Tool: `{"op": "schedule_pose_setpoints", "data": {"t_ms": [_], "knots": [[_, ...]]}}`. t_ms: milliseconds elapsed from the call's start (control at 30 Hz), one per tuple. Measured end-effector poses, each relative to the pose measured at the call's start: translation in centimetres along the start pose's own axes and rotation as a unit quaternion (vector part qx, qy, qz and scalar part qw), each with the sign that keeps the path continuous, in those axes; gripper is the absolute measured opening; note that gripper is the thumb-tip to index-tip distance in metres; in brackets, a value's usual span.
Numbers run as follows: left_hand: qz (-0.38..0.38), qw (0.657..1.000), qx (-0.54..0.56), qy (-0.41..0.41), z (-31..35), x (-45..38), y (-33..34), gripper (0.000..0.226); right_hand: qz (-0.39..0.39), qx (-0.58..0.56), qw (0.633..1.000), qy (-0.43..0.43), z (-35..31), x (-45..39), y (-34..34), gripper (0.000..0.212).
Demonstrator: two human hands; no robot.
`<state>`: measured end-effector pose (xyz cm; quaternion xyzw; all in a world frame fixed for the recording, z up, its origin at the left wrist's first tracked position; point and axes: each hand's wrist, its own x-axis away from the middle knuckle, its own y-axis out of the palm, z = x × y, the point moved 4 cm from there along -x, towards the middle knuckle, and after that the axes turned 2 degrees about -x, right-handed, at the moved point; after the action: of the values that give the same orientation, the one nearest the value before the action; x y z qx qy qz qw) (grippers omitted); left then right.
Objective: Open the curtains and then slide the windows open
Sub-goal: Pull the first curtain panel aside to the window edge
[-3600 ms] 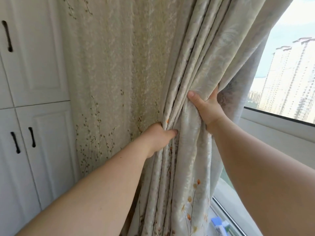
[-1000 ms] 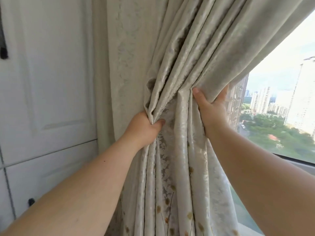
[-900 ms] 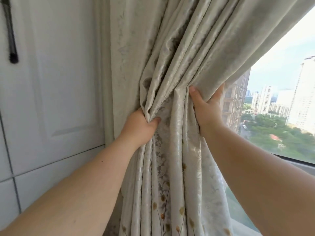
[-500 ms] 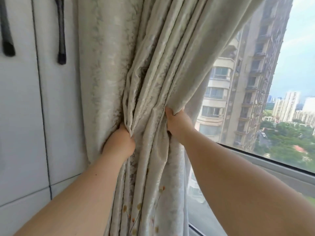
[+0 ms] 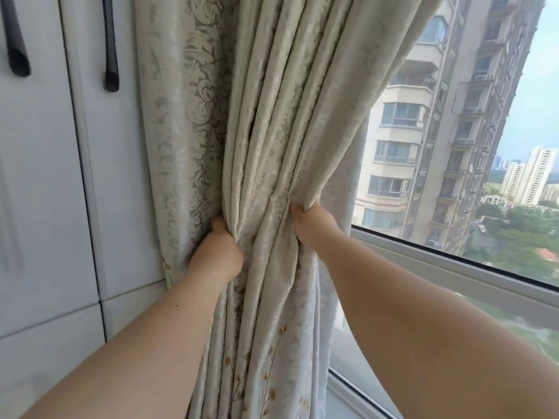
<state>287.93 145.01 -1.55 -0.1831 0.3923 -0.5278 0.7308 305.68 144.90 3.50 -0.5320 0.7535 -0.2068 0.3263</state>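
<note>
A cream patterned curtain (image 5: pixel 266 122) hangs bunched into thick folds against the left side of the window, next to the cupboards. My left hand (image 5: pixel 219 249) grips the folds on their left side. My right hand (image 5: pixel 313 223) clutches the folds on their right side, fingers buried in the cloth. To the right the window glass (image 5: pixel 438 152) is uncovered and shows tall apartment blocks and trees. A white horizontal frame bar (image 5: pixel 453 261) crosses the window below my right hand.
White cupboard doors (image 5: pixel 39 176) with two black handles (image 5: pixel 110 46) fill the left of the view, right beside the curtain. A white sill (image 5: pixel 348 400) runs along the bottom right under my right forearm.
Both hands have pushed the gathered curtain further left toward the cupboards. More glass is uncovered, and the near apartment block now shows.
</note>
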Motion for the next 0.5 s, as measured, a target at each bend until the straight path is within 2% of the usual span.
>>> {"op": "schedule_pose_setpoints", "data": {"t_ms": [100, 333, 400, 500], "knots": [[0.001, 0.999, 0.030, -0.021, 0.7, 1.7, 0.2, 0.054, -0.011, -0.040, 0.999, -0.014, 1.8, 1.4, -0.4, 0.058], [0.055, 0.994, 0.077, -0.056, 4.1, 8.2, 0.3, 0.090, -0.018, -0.130, 0.990, -0.043, 6.2, 5.2, -2.7, 0.064], [0.127, 0.989, 0.067, -0.028, 5.7, 10.6, -0.1, 0.097, -0.015, -0.152, 0.987, -0.053, 7.3, 6.4, -3.8, 0.067], [0.231, 0.968, 0.034, 0.092, 10.0, 15.0, -0.2, 0.096, -0.025, -0.196, 0.978, -0.071, 10.0, 8.6, -5.9, 0.069]]}}
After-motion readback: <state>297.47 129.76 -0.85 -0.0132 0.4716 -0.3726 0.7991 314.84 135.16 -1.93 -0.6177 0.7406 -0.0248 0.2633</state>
